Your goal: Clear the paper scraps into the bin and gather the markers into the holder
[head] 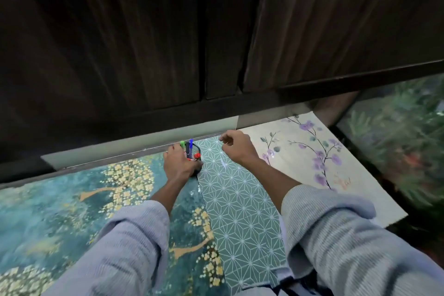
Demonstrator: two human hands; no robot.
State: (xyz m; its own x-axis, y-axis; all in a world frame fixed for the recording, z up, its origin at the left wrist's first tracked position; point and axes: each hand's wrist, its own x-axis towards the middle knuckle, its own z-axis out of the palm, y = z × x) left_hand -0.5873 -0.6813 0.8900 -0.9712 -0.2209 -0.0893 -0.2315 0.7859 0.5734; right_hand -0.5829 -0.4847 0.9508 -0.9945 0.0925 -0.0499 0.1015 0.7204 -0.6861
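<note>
Frame centre: left hand [179, 163] wrapped around dark holder [197, 168], fingers gripping it on the tabletop [242, 199] near the back wall. Green marker [183, 144], blue marker [191, 144] and red marker [197, 156] stand in the holder. Right hand [236, 146], just right of holder, fingers curled, holding nothing visible. No paper scraps discernible.

No readable text, labels or numbers; orange scribble [344, 182] on floral paper [300, 151] illegible.
</note>
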